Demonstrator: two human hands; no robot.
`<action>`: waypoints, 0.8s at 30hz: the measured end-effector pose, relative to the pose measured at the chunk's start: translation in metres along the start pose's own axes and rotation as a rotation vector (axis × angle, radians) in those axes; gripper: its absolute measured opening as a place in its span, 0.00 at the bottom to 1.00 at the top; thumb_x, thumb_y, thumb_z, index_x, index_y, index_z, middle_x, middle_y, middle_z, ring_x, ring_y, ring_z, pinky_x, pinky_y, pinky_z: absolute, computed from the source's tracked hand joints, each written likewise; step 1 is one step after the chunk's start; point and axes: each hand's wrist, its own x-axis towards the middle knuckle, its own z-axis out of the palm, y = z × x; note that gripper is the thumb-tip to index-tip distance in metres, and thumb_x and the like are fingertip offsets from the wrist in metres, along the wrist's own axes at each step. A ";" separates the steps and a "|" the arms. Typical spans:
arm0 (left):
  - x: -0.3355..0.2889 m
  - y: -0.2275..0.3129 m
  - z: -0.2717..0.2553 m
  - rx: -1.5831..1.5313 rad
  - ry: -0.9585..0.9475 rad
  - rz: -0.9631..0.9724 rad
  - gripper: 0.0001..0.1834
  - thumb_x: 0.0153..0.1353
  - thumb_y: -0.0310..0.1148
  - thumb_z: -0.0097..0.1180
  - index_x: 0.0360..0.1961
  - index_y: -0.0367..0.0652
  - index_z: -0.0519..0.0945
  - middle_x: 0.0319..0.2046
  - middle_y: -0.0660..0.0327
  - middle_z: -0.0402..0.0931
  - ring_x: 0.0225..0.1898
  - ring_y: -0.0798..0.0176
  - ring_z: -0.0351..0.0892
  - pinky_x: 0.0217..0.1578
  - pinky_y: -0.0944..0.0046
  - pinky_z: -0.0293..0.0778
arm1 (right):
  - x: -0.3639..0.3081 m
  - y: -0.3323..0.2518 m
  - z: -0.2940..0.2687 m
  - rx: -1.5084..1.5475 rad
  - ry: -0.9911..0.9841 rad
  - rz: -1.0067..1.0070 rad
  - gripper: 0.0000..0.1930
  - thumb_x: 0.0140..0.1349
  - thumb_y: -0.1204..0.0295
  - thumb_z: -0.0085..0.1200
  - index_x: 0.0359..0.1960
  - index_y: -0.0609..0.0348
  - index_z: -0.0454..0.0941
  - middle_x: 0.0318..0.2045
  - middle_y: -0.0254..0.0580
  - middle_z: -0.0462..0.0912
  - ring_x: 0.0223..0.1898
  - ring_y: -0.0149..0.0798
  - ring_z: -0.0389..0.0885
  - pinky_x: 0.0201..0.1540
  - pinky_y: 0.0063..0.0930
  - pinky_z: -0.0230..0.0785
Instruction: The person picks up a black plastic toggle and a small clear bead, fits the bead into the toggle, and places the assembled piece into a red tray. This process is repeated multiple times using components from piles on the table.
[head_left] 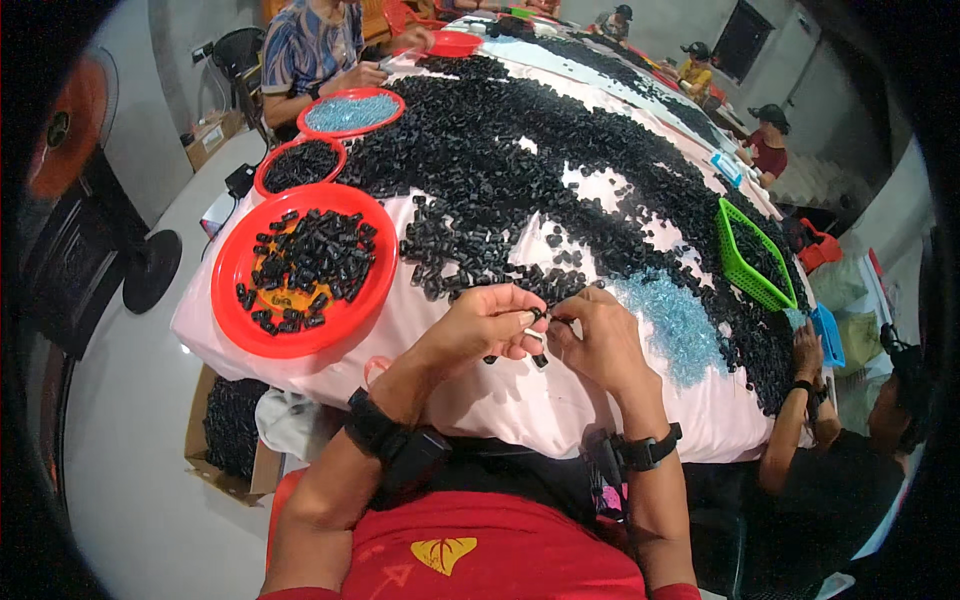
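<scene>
My left hand (488,325) pinches a small black ring-like plastic part (537,314) between thumb and fingertips, over the near edge of the table. Close against it, my right hand (605,335) has thumb and forefinger closed at the part's right side; what sits in its fingertips is too small to make out. A couple of short black cylindrical pieces (540,360) show just below the hands on the pink cloth (470,400). Right of my right hand lies a heap of clear bluish small pieces (672,325). Beyond both hands spreads a large pile of black plastic parts (470,160).
To the left stand a big red basin (230,315) of black pieces and smaller red bowls (343,163). A green basket (730,240) and blue tray (827,335) are at right. Co-workers sit around the table; one (850,440) is close at my right. A box (215,480) stands below.
</scene>
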 end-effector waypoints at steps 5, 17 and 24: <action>0.004 -0.001 0.006 0.052 -0.004 0.029 0.14 0.71 0.30 0.57 0.55 0.39 0.77 0.46 0.58 0.83 0.39 0.68 0.85 0.38 0.71 0.80 | -0.005 0.001 -0.016 0.592 0.125 0.207 0.10 0.61 0.73 0.63 0.42 0.63 0.86 0.31 0.40 0.87 0.25 0.28 0.80 0.30 0.25 0.71; -0.004 0.002 0.034 0.083 -0.015 0.110 0.11 0.70 0.30 0.57 0.50 0.38 0.77 0.42 0.60 0.83 0.37 0.71 0.82 0.37 0.71 0.79 | -0.027 -0.021 -0.028 0.503 0.246 -0.024 0.10 0.61 0.78 0.62 0.44 0.62 0.86 0.31 0.40 0.85 0.25 0.27 0.81 0.25 0.20 0.69; -0.005 0.005 0.045 0.113 0.029 0.060 0.12 0.71 0.31 0.56 0.50 0.37 0.77 0.42 0.60 0.82 0.38 0.71 0.83 0.36 0.72 0.77 | -0.033 -0.009 -0.020 0.772 0.256 0.093 0.11 0.60 0.79 0.62 0.44 0.61 0.86 0.31 0.37 0.85 0.25 0.23 0.79 0.25 0.17 0.68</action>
